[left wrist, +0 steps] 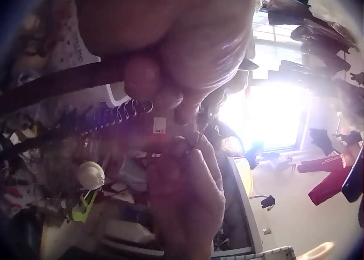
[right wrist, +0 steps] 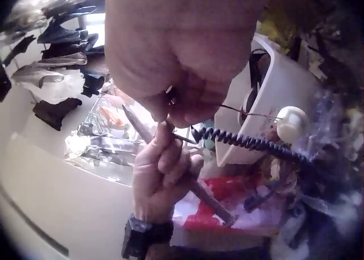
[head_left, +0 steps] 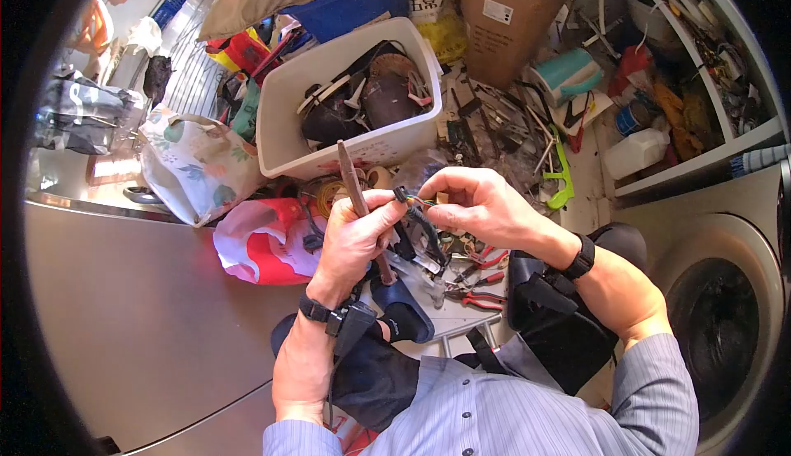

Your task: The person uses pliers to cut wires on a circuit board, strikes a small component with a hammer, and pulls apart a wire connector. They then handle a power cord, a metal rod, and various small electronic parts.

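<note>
The left hand [head_left: 353, 242] grips a long brown pointed rod [head_left: 352, 177] in its curled fingers and pinches a small black connector [head_left: 401, 194] between thumb and forefinger. Thin coloured wires [head_left: 420, 200] run from the connector to the right hand [head_left: 482, 205], whose thumb and forefinger pinch them. In the right wrist view a black coiled cable [right wrist: 250, 142] hangs below the fingers, and a thin reddish wire [right wrist: 250, 113] leads to a round white part [right wrist: 292, 124]. The right fingertips are partly hidden there by the hand itself.
A white bin [head_left: 276, 114] with dark items stands ahead. Red-handled pliers [head_left: 482, 299] and mixed scraps lie on the floor. A red and white bag [head_left: 268, 242] is at the left, a washing machine [head_left: 717, 308] at the right, and a shelf [head_left: 700, 159] above it.
</note>
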`<state>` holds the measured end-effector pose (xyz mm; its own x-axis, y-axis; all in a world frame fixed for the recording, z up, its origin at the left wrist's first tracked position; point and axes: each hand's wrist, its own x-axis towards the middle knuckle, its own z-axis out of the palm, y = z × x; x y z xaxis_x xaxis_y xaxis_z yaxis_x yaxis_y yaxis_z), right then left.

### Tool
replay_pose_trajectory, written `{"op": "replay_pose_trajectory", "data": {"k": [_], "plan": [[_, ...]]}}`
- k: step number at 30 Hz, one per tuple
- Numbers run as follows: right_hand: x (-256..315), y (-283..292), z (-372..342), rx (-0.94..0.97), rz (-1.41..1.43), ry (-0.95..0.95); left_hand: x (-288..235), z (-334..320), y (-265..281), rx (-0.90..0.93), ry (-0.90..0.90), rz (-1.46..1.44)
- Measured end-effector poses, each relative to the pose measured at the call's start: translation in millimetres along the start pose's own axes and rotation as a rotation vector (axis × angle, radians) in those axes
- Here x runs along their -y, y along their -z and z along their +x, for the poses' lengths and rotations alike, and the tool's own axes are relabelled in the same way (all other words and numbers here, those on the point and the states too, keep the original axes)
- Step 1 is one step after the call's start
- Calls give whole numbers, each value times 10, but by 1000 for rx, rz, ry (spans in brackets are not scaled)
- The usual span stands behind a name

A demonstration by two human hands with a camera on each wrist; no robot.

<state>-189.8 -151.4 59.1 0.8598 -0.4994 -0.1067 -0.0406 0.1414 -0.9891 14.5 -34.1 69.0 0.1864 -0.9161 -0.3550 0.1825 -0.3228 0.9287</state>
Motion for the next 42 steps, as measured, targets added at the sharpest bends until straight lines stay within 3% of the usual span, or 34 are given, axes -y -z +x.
{"op": "replay_pose_trajectory", "data": {"k": [3, 5, 12, 15, 21, 30, 34, 42], "plan": [[-19, 8, 0, -70, -62, -7, 33, 11, -11, -28, -21, -3], [-93, 26, 15, -120, -40, 99, 60, 30, -5, -41, -38, 18], [140, 328, 22, -233, 149, 27, -22, 10, 28, -94, -15, 4], [79, 452, 31, -193, 512, 62, -53, 14, 54, -75, -16, -15], [-3, 479, 44, -89, 702, 53, -46, 5, 87, -10, -15, -102], [-91, 379, 72, -47, 799, -25, -84, -9, 8, -42, 23, -113], [-33, 320, 77, -129, 803, -56, -69, -6, 6, -6, 35, -108], [-68, 303, 84, -53, 836, -20, -85, -59, -40, 84, -9, -118]]}}
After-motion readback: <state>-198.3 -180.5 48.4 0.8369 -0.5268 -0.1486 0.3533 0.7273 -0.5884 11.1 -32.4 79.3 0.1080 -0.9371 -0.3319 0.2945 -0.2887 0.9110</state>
